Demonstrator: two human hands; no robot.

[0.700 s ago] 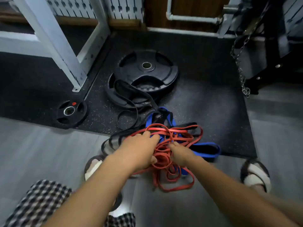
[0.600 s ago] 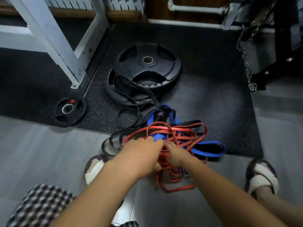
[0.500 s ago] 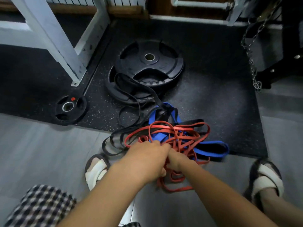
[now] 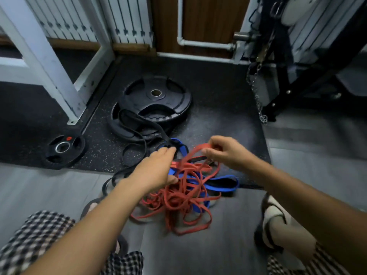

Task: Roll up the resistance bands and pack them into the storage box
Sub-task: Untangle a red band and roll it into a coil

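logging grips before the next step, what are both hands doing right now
left hand: fingers in the band tangle, grip cannot be told
right hand: closed, pinching a lifted red band

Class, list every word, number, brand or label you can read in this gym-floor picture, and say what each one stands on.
No text can be read.
large weight plate: any raised markings are too dark and blurred to read.
small weight plate: a red spot only, no legible text.
red bands, blue band, black band: no print visible.
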